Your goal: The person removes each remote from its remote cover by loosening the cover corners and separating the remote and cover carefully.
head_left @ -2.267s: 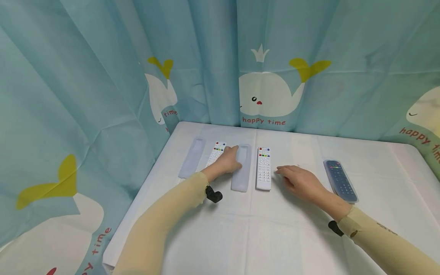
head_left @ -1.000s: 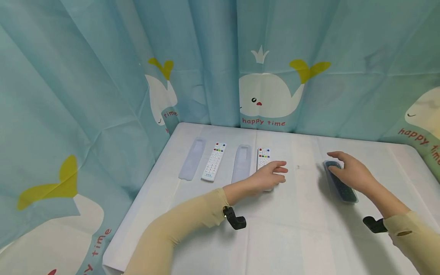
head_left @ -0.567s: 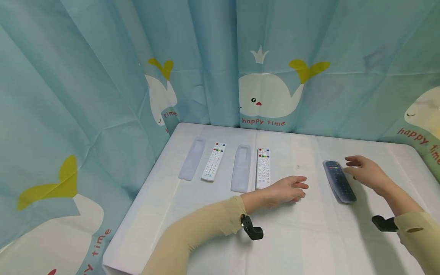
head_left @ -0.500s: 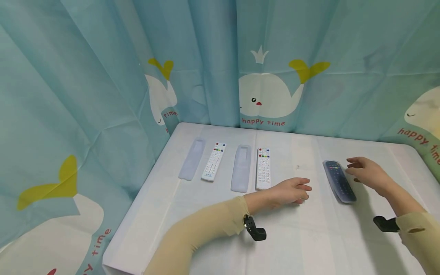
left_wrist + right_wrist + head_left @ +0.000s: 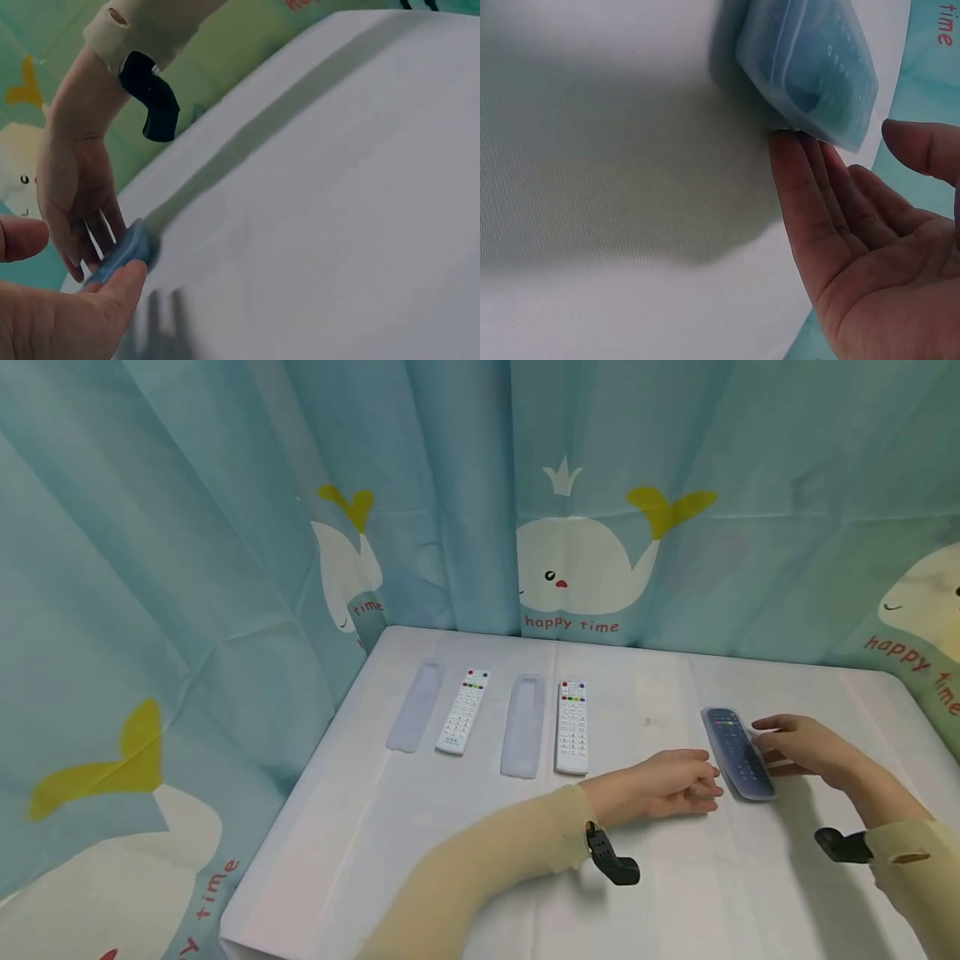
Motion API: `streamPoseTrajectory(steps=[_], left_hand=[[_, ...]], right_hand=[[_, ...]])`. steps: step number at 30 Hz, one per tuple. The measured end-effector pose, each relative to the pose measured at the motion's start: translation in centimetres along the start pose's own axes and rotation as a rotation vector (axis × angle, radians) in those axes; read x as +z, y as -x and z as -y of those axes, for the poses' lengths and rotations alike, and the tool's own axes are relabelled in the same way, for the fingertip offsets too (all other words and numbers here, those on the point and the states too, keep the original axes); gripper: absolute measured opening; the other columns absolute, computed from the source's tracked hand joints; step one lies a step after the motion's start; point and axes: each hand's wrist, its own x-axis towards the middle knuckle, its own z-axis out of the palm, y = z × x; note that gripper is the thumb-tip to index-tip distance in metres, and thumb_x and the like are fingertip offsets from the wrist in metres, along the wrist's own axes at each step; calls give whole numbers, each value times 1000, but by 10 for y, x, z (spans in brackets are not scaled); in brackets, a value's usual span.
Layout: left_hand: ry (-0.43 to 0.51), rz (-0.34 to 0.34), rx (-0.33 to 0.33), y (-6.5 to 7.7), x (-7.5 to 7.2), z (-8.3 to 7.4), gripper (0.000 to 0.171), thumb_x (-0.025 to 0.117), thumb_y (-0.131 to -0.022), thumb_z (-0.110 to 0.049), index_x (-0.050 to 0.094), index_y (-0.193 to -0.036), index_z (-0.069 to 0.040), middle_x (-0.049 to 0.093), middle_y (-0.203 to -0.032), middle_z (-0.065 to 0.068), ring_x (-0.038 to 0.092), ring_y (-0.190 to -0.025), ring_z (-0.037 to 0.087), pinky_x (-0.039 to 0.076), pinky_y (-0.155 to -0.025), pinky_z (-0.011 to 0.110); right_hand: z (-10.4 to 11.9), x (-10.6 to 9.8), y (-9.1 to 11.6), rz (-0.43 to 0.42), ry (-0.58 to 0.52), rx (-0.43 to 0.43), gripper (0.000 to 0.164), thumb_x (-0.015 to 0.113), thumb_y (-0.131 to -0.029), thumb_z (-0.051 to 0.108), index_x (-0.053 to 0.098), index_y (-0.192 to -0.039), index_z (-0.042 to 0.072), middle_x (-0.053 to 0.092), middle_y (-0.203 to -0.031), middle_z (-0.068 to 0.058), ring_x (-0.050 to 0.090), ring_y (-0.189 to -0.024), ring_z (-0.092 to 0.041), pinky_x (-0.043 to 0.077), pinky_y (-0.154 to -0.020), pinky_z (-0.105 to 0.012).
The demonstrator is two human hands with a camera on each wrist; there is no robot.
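Observation:
On the right of the table lies a dark blue remote control (image 5: pixel 738 760) in a translucent silicone cover, its buttons facing up. My right hand (image 5: pixel 813 750) is on its right side, and in the right wrist view the straight fingertips (image 5: pixel 787 150) meet the cover's edge, the thumb apart. Close by on the left is my left hand (image 5: pixel 667 783), fingers loosely extended toward the remote. The left wrist view shows the left fingers overlapping the covered remote (image 5: pixel 127 251); whether they touch it I cannot tell. Neither hand grips anything.
Further left lie two white remotes, one (image 5: pixel 572 727) in the middle and one (image 5: pixel 462 712) beyond it. Beside each is a translucent cover, one (image 5: pixel 523 727) near the middle and one (image 5: pixel 416 708) at the far left. A blue whale-print curtain (image 5: pixel 450 527) hangs behind the white table (image 5: pixel 420 860).
My left hand has swept right from between the white remotes to the covered one. My right hand has gone from beside the middle white remote, over the covered remote, to its right side.

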Motion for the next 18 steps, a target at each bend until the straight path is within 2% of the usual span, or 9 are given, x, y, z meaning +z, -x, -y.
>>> streamPoseTrajectory(steps=[5, 12, 18], left_hand=[[37, -31, -13, -10, 9, 2, 63, 51, -87, 10, 46, -149, -1, 58, -134, 20, 59, -122, 31, 43, -108, 53], [61, -76, -6, -23, 16, 4, 61, 52, -85, 13, 51, -144, 0, 63, -108, 15, 62, -108, 27, 46, -107, 52], [61, -95, 7, -29, 15, 6, 53, 54, -87, 11, 56, -138, -2, 68, -105, 13, 64, -107, 27, 48, -105, 51]], right_hand=[[-2, 0, -2, 4, -8, 20, 61, 49, -105, 17, 28, -142, -26, 53, -124, -40, 66, -103, -34, 60, -85, -46], [-1, 2, -1, 16, -38, 23, 62, 54, -103, 14, 27, -143, -25, 51, -127, -41, 65, -102, -30, 60, -84, -45], [-3, 8, -1, 3, -48, 14, 63, 56, -102, 13, 27, -143, -24, 47, -130, -43, 64, -102, -29, 60, -83, -44]])
